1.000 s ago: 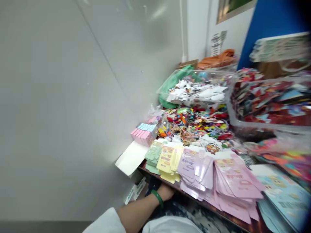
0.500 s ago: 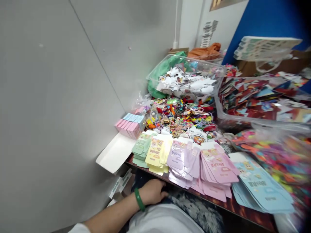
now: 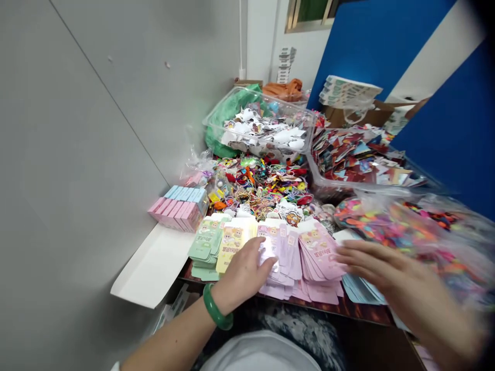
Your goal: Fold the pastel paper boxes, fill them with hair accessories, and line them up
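Loosely open, the left hand (image 3: 242,275) lies on lilac header cards (image 3: 288,255); the blurred right hand (image 3: 398,275), fingers spread, holds nothing beside pink header cards (image 3: 320,250).

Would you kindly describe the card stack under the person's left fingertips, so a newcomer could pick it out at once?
Along the table's front edge, printed cards lie in coloured stacks. The pale lilac stack sits between the yellow cards and the pink cards, beneath the fingertips of the left hand, which wears a green bangle.

Hair ties (image 3: 263,188) behind stacked cards (image 3: 319,252)
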The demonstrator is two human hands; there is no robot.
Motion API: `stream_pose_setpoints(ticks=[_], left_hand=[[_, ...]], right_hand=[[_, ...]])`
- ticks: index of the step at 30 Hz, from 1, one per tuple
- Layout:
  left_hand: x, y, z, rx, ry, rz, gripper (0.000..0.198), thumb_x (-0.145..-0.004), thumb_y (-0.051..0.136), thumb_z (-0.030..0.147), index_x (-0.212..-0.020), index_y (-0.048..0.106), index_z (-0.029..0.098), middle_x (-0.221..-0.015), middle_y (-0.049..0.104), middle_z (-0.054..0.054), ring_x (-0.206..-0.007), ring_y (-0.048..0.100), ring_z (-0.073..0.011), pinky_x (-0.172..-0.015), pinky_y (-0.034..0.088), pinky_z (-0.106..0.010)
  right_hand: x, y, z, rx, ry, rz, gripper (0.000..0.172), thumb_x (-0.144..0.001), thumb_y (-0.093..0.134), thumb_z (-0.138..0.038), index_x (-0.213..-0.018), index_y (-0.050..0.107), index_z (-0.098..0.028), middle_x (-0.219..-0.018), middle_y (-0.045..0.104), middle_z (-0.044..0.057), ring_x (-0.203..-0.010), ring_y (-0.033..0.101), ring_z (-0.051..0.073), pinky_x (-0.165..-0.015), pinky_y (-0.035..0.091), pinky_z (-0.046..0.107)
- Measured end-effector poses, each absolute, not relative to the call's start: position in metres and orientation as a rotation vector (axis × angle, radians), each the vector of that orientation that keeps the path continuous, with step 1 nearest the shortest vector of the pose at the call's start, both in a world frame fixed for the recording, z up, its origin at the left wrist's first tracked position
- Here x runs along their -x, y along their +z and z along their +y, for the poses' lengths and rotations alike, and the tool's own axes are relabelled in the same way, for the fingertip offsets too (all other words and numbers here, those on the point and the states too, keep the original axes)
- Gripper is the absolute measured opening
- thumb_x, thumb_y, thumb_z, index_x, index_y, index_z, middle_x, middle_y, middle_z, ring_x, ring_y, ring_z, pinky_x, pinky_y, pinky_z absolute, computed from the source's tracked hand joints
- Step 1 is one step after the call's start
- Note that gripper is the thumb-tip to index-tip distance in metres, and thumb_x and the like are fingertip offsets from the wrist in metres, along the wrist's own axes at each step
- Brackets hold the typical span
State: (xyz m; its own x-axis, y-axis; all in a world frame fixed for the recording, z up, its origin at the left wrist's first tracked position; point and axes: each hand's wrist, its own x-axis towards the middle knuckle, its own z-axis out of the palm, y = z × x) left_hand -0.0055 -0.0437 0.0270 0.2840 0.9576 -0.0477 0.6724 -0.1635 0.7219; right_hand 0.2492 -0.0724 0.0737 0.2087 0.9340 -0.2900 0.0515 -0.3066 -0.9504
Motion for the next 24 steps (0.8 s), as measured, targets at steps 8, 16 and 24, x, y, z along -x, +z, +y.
stream_pose_setpoints(ticks=[8, 16, 24], left_hand=[[0.004, 0.010, -0.049, -1.919, 0.553, 1.382, 0.053, -0.092, 0.051, 0.039, -0.135, 0.047, 0.008, -0.147, 0.044, -0.024, -0.140, 0.038, -0.0344, -0.113, 0.035, -0.051], [0.008, 0.005, -0.049, -1.724, 0.678, 1.196, 0.048, -0.085, 0.060, 0.038, -0.127, 0.054, 0.018, -0.139, 0.053, -0.017, -0.131, 0.047, -0.0365, -0.112, 0.034, -0.050], [0.021, 0.029, -0.029, -1.418, 0.996, 1.237, 0.040, -0.082, 0.064, 0.036, -0.116, 0.051, 0.020, -0.116, 0.059, -0.009, -0.086, 0.061, -0.0190, -0.080, 0.051, -0.035]], right_hand=[[-0.174, 0.054, -0.014, 1.605, 1.532, -0.649, 0.020, -0.058, 0.079, -0.016, -0.076, 0.070, -0.017, -0.083, 0.074, 0.008, -0.079, 0.068, 0.019, -0.071, 0.058, 0.029], [-0.165, 0.041, -0.005, 1.766, 1.418, -0.840, 0.014, -0.059, 0.077, -0.023, -0.060, 0.064, -0.017, -0.054, 0.063, 0.002, -0.046, 0.054, 0.011, -0.038, 0.035, 0.019], [-0.178, 0.063, -0.021, 1.761, 1.194, -0.901, 0.020, -0.061, 0.078, -0.034, -0.059, 0.065, -0.018, -0.052, 0.056, -0.001, -0.047, 0.045, 0.009, -0.042, 0.028, 0.021]])
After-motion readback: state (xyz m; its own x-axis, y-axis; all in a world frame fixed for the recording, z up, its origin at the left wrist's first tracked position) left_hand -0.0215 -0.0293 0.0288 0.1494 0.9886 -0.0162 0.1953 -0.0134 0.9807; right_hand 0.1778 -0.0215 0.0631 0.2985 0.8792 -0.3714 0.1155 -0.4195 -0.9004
